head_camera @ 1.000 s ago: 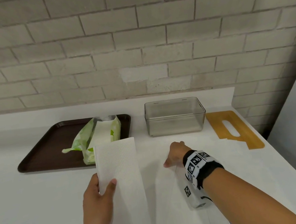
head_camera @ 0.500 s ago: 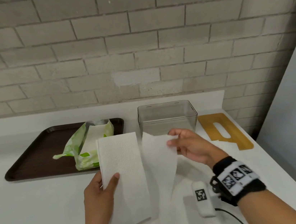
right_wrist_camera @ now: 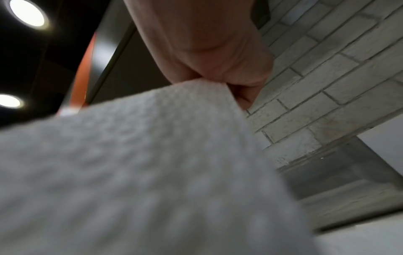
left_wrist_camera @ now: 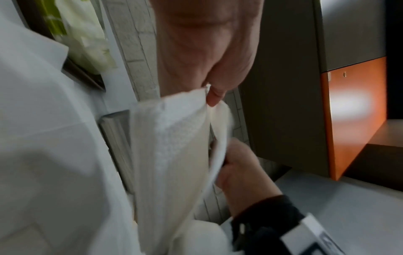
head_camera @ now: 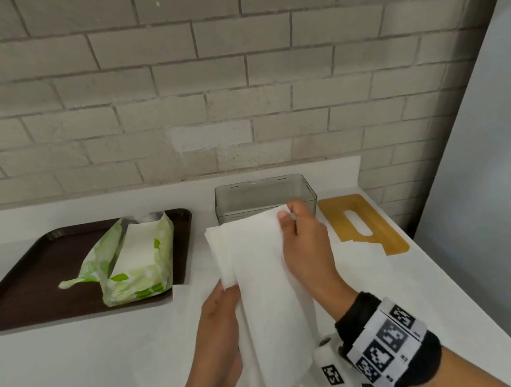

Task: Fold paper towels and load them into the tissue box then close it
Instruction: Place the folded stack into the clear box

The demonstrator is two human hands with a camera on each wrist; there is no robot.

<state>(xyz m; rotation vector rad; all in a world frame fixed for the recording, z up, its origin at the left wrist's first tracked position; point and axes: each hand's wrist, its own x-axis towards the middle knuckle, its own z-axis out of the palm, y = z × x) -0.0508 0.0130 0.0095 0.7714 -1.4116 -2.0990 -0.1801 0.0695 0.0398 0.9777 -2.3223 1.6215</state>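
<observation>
Holding the paper towels [head_camera: 260, 290] above the white surface [head_camera: 75, 363], we pinch them with both hands. Left hand [head_camera: 221, 337]: grips the lower left edge, thumb on top. Right hand [head_camera: 307, 251]: pinches the upper right corner, just in front of the clear tissue box [head_camera: 264, 197]. Box lid [head_camera: 362, 224]: lies flat to the box's right. Brown tray [head_camera: 31, 281], left: carries the opened green towel pack [head_camera: 133, 264].

Embossed matt paper towels [head_camera: 267, 289], clear glossy plastic tissue box [head_camera: 264, 197], smooth wooden lid [head_camera: 366, 227]
</observation>
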